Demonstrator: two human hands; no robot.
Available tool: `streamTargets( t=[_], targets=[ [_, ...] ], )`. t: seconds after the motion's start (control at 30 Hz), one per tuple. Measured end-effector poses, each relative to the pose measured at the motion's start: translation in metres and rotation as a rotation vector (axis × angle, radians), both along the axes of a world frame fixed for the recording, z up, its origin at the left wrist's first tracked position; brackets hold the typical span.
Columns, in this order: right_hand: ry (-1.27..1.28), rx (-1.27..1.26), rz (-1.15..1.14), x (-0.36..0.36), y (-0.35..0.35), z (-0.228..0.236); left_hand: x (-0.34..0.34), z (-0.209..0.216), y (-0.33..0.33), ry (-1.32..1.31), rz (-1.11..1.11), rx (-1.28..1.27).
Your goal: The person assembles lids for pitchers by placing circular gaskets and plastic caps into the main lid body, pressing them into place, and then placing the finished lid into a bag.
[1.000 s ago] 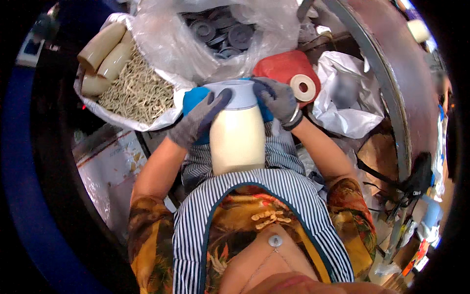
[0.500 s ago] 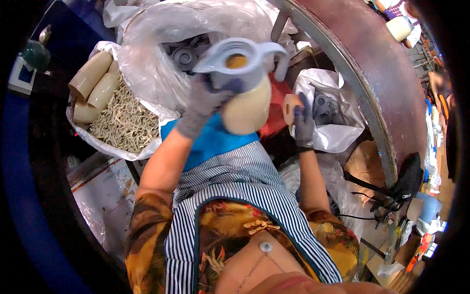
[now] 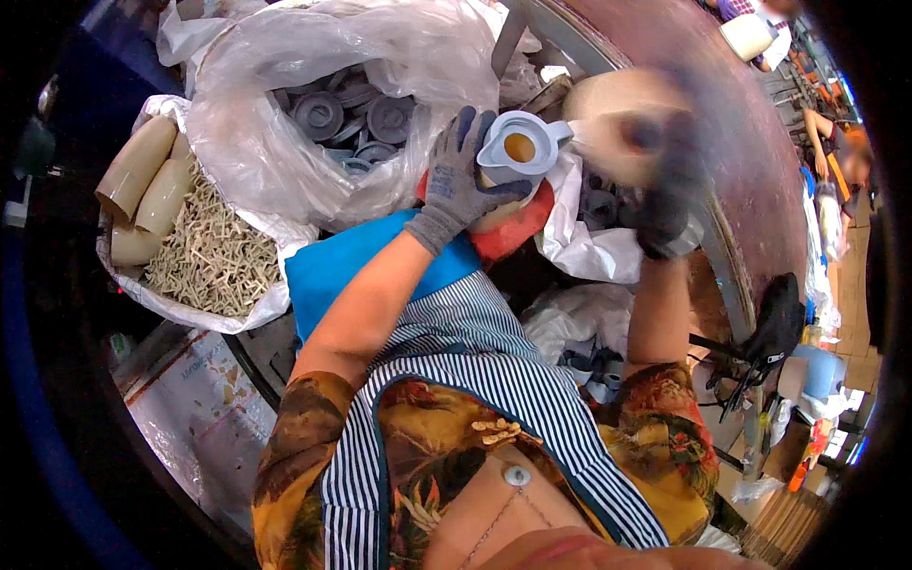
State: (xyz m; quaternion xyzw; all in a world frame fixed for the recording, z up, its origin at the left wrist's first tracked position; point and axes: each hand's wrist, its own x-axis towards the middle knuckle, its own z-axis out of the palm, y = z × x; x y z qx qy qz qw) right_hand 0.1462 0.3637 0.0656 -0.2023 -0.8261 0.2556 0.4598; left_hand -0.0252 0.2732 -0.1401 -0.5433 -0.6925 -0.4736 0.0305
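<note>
My left hand (image 3: 461, 180), in a grey knit glove with darker fingertips, braces a small jug (image 3: 521, 142) from its left side. The jug has a blue-grey collar with spout and handle, and an orange-brown opening inside. Its cream body is partly hidden by my thumb. Under it lies a red pad or cloth (image 3: 513, 228). My right hand (image 3: 674, 180), gloved and dark, is smeared by motion at the bench edge. Beside its fingers is a blurred cream rounded thing (image 3: 608, 114) with a dark hollow; whether the hand grips it is unclear.
A plastic-lined sack (image 3: 237, 123) holds grey round lids. Left of it, another sack (image 3: 271, 309) holds small beige pieces and cream cylindrical shells (image 3: 142, 166). A white bag (image 3: 594, 252) with dark parts sits near the curved bench (image 3: 760, 180). People work at far right.
The jug has gone lower and slightly right, and my left hand has spread along its side. My right hand has moved up and right; the cream rounded thing now appears beside it.
</note>
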Motion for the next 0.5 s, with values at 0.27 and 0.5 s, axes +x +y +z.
streamTargets(
  t=[0.27, 0.5],
  targets=[
    [0.419, -0.095, 0.173, -0.068, 0.053, -0.004, 0.006, 0.019, -0.014, 0.004, -0.006, 0.002],
    [0.189, -0.444, 0.179, -0.057, 0.053, -0.061, -0.022, 0.048, -0.034, 0.178, 0.061, -0.077]
  ],
)
